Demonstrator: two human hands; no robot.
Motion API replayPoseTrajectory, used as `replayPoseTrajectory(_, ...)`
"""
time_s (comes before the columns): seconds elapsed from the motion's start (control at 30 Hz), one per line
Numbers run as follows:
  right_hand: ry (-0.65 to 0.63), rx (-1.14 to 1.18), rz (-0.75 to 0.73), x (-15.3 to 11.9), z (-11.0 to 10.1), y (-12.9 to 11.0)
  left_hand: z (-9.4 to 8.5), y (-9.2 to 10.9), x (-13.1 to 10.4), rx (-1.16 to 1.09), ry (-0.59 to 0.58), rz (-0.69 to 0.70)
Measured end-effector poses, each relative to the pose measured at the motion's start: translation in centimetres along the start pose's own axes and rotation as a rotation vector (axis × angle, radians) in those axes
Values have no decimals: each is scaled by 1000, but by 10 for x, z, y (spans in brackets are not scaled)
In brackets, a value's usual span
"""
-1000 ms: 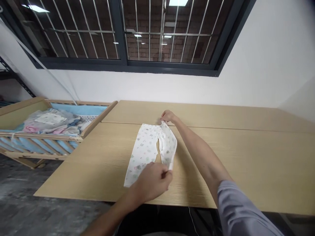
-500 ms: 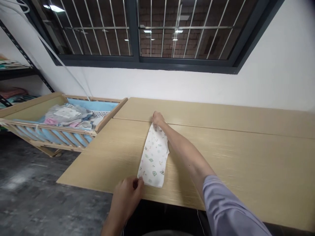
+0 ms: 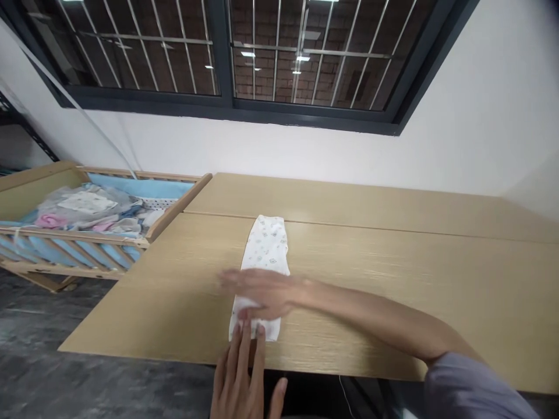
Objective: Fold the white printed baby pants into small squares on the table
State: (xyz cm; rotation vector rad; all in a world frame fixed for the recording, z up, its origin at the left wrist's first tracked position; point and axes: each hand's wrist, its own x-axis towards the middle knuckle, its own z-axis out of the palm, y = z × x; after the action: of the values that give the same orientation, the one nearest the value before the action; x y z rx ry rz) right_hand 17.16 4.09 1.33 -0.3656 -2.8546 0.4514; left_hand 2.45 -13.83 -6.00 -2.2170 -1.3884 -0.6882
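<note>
A folded white cloth garment (image 3: 264,244) with a small print lies lengthwise on the wooden table (image 3: 371,279), its near end close to the front edge. My right hand (image 3: 262,291) reaches across its lower half, flat with fingers stretched to the left and slightly blurred. Part of the cloth is hidden beneath that hand. At the near end, my left hand (image 3: 240,372) rests its outstretched fingertips on the cloth, thumb apart. Neither hand grips anything.
A wooden crib (image 3: 131,240) with blue lining stands against the table's left side, holding a heap of clothes and plastic bags (image 3: 87,206). Behind the table is a white wall with a barred window (image 3: 227,58). Grey floor (image 3: 113,384) shows at lower left.
My right hand has let go of the cloth's far end and come down over its near half, now flat. My left hand has opened from a pinch and laid its fingers on the near end.
</note>
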Motion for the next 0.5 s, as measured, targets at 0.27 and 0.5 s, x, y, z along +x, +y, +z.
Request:
replayPoseTrajectory(0.27, -134, 3, -30, -14, 21, 22, 8, 3, -13, 74, -61, -17)
replayPoseTrajectory(0.5, -131, -41, 270, -4, -8, 131, 7, 1, -5, 114, -14, 27)
